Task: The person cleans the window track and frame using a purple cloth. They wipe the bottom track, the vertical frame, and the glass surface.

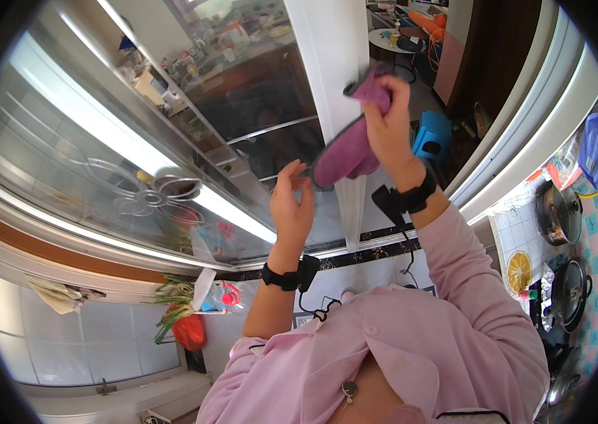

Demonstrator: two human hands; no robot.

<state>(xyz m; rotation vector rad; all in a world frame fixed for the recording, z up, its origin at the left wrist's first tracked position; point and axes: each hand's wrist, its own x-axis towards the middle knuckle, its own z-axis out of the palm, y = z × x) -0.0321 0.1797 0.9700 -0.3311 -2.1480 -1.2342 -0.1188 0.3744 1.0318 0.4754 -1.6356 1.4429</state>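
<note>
My right hand [395, 130] grips a purple cloth [349, 151] with a dark edging. Part of the cloth bunches above my fingers, and a longer flap hangs down to the left. Behind it stands the white frame [335, 63] of a sliding glass door; I cannot tell whether the cloth touches it. My left hand [293, 204] is raised just left of the flap's lower end, fingers loosely curled and apart, holding nothing. The glass door panel [272, 100] lies beyond that hand and reflects parts of the room. Black bands circle both wrists.
At right, a lidded pot [559, 214] and a black lidded pan [569, 294] line the kitchen counter. A blue plastic stool [431, 135] stands past the doorway. Green onions [174, 302], a red bag [189, 332] and a red-capped bottle [231, 297] sit low at left.
</note>
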